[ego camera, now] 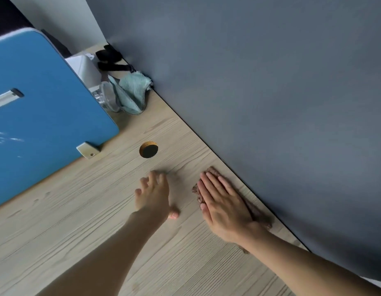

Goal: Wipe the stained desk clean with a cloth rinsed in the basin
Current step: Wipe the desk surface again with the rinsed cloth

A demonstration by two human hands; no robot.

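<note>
My right hand [223, 208] presses the brown cloth [211, 171] flat, lower centre; left hand [153, 194] splayed, empty. Cloth may bunch against the partition [270, 103].

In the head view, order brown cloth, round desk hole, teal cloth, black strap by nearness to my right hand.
1. brown cloth, under the right hand
2. round desk hole, up-left
3. teal cloth, farther back
4. black strap, far corner
</note>
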